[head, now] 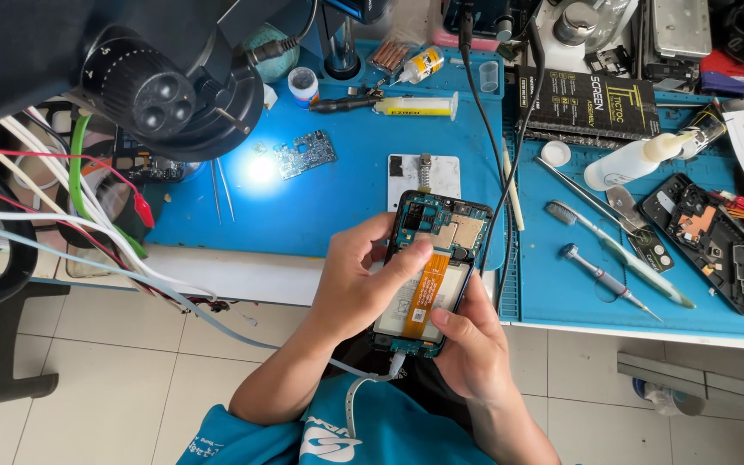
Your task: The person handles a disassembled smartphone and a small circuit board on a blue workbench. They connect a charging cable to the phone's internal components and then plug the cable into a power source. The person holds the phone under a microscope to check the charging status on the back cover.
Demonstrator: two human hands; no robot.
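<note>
I hold an opened smartphone (437, 231) with its back removed, above the front edge of the blue work mat (337, 207). Its circuit board, battery and an orange flex cable (425, 297) show. My left hand (359, 280) grips the phone's left side, its thumb pressing on the flex cable. My right hand (468, 340) supports the phone's lower right corner, thumb resting on the battery. A white cable (363, 392) is plugged into the phone's bottom end.
A microscope head (161, 86) hangs at upper left, lighting a loose circuit board (305, 153). A phone back cover (712, 241), a screwdriver (604, 280), a brush (613, 245), a white bottle (635, 161), tweezers (221, 189) and syringes lie on the mats. Wires trail at left.
</note>
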